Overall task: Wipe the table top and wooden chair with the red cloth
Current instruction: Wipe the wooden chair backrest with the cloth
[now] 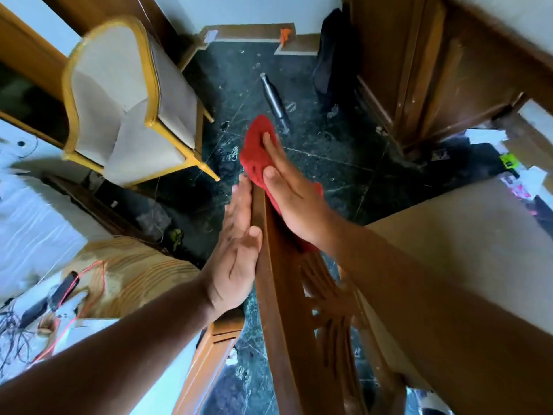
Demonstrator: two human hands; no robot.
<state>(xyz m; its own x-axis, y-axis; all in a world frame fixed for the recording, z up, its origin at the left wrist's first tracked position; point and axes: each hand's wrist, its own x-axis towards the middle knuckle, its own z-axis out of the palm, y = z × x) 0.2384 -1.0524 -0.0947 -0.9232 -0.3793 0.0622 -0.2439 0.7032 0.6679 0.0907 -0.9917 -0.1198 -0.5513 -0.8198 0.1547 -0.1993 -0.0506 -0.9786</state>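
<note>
The wooden chair point(278, 295) shows its carved brown backrest rising through the middle of the view, seen from above. My right hand point(291, 193) lies flat with fingers extended, pressing the red cloth point(254, 148) against the right side of the backrest's top rail. The cloth sticks out past my fingertips over the dark floor. My left hand point(239, 253) is open, palm flat against the left side of the same rail, bracing it. The table top point(466, 235), a plain tan surface, lies at the right.
A cushioned chair with a yellow frame point(125, 100) stands at the upper left. A metal bottle point(273, 101) lies on the dark marble floor. Dark wooden furniture point(434, 70) fills the upper right. Cables and gadgets point(51, 301) clutter the white surface at the lower left.
</note>
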